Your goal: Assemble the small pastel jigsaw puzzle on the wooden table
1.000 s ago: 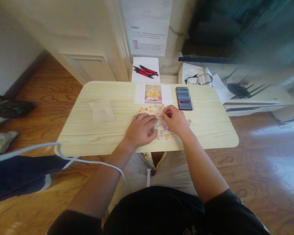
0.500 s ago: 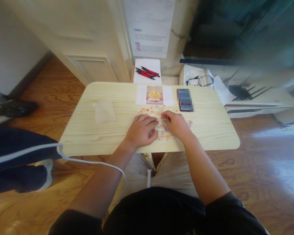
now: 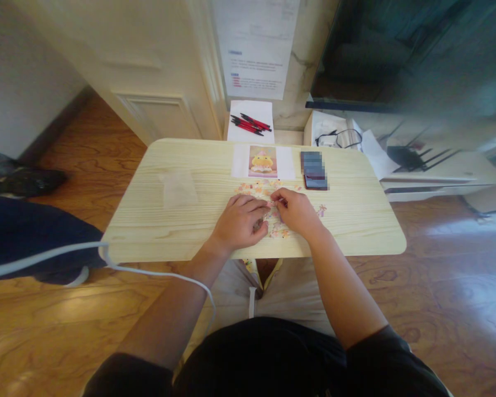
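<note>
I see the pale wooden table (image 3: 157,226) under both hands. Beyond my fingers lies the picture card (image 3: 262,161), with the phone (image 3: 314,171) beyond my right hand. My left hand (image 3: 238,222) rests flat, palm down, on the scattered puzzle pieces (image 3: 281,232). My right hand (image 3: 296,210) curls beside it, fingertips pinching; I cannot tell what.

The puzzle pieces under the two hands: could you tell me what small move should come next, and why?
Probably lower the right hand and press its pinched piece into the puzzle pieces beside the left hand, which rests flat on them. The picture card lies just beyond for checking.
</note>
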A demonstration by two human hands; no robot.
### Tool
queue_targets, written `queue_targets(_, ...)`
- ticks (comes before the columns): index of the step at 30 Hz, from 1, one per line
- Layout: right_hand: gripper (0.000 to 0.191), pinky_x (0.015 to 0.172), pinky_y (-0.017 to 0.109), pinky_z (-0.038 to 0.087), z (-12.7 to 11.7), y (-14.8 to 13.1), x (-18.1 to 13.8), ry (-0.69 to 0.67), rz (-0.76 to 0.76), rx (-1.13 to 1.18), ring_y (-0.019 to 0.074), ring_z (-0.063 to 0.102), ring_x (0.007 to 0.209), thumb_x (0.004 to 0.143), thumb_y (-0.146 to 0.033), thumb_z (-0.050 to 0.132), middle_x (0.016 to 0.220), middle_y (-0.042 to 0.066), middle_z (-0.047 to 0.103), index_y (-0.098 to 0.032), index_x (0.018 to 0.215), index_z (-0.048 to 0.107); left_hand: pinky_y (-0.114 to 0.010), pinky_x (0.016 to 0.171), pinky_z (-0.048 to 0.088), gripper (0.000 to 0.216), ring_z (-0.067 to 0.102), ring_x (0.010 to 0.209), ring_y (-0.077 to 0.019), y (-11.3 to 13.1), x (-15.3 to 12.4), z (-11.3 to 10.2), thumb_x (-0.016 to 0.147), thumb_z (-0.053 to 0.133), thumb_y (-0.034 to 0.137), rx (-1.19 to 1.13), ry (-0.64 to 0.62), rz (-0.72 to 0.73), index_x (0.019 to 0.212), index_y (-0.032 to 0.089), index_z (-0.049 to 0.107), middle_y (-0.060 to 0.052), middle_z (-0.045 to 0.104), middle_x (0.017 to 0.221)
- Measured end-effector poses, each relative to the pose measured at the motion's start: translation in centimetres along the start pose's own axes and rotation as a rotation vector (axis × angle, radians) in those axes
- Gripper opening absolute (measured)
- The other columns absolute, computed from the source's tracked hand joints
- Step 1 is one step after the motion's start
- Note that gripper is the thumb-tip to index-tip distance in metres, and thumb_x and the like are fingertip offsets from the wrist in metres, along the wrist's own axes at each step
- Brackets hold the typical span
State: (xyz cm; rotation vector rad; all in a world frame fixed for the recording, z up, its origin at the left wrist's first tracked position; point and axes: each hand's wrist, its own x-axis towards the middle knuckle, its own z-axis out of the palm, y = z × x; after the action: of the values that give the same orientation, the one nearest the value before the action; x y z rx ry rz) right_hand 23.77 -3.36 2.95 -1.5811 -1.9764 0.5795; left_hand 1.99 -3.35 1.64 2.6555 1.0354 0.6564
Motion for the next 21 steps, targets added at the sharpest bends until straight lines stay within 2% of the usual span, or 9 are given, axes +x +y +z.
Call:
queue_targets(9,0.025,0.09,0.03,0.051,0.45,0.4,0.26,0.0,-0.034,-0.035,0.0204,0.069,0.096,0.09,-0.009,0.056,0.105,0.005,0.076,-0.021,0.105,0.073,-0.053,0.113,0.042,0.038,0.061,0.125,-0.0305,-0.12,-0.04,0.05,0.094,0.06,0.034,-0.007,-0.004,0.001,0.128,0.029,0.076,-0.004,0.075,0.133)
queue_targets(14,0.021,0.095,0.032,0.05,0.35,0.6,0.11,0.036,-0.066,-0.078,0.0216,0.068,0.103,0.094,-0.011,0.057,0.107,0.008,0.074,-0.019,0.103,0.075,-0.053,0.113,0.042,0.039,0.061,0.126,-0.0306,-0.08,-0.02,0.06,0.094,0.06,0.034,0.001,0.003,-0.001,0.13,0.027,0.075,-0.004,0.075,0.133)
queue_targets(21,0.027,0.102,0.034,0.051,0.26,0.57,-0.09,0.015,-0.016,-0.157,0.0222,0.068,0.107,0.098,-0.014,0.055,0.114,0.01,0.071,-0.019,0.111,0.078,-0.054,0.113,0.042,0.039,0.061,0.126,-0.0311,-0.1,-0.07,0.11,0.093,0.061,0.034,-0.003,0.003,-0.019,0.129,0.029,0.076,-0.004,0.075,0.132)
